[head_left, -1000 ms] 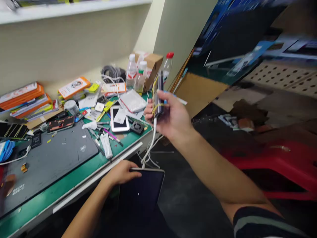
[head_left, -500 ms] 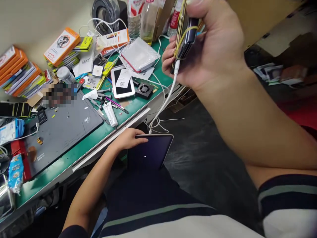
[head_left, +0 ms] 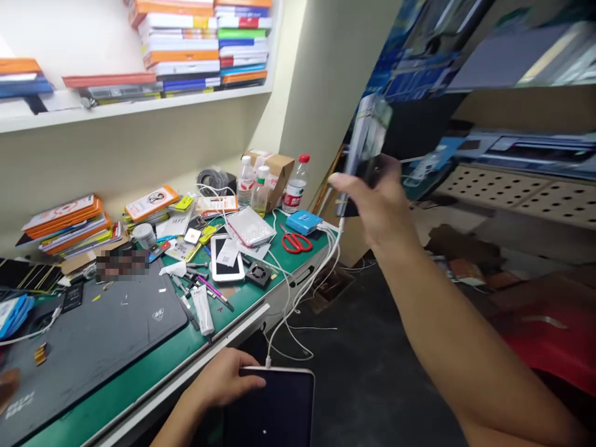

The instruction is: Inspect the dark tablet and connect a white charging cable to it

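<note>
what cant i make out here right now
- bundle, head view: blurred, base behind the right hand
- dark tablet, head view: bottom cut off by lower edge
- white device, head view: screen partly under paper slip
- patch, head view: pixelated

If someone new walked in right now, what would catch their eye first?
Probably the right hand, raised and holding a device with a white cable at its lower end. Next, the dark-screened tablet in the left hand, then the red scissors near the green bench's far corner.
</note>
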`<act>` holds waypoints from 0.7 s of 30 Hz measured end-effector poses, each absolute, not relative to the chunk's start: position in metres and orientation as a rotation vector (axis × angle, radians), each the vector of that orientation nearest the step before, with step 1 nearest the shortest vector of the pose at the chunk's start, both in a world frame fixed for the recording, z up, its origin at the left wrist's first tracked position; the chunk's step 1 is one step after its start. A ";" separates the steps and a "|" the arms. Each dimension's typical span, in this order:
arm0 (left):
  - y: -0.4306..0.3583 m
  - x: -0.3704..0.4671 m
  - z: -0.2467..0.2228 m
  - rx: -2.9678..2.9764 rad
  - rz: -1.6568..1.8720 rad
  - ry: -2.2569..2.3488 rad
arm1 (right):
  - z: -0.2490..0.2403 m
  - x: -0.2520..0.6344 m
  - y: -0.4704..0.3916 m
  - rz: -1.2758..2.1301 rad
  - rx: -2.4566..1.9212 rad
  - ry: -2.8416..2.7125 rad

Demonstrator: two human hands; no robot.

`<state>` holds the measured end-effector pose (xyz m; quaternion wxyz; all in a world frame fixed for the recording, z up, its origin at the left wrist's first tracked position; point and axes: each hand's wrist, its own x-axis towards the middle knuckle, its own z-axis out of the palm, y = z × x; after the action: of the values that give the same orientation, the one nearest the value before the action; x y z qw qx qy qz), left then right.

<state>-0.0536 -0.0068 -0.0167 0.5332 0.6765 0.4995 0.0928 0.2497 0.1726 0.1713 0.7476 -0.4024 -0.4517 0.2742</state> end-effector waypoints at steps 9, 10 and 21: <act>0.003 -0.066 -0.035 1.645 0.155 1.210 | 0.112 0.209 0.151 0.174 -1.375 -1.611; 0.003 -0.067 -0.035 1.645 0.149 1.205 | 0.101 0.202 0.152 0.166 -1.369 -1.631; -0.004 -0.065 -0.020 1.554 0.147 1.212 | 0.067 0.173 0.158 0.175 -1.316 -1.654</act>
<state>-0.0652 -0.0043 -0.0197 0.5500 0.6567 0.5122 0.0622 0.1725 0.1579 0.0673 0.4883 -0.5416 -0.6805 0.0721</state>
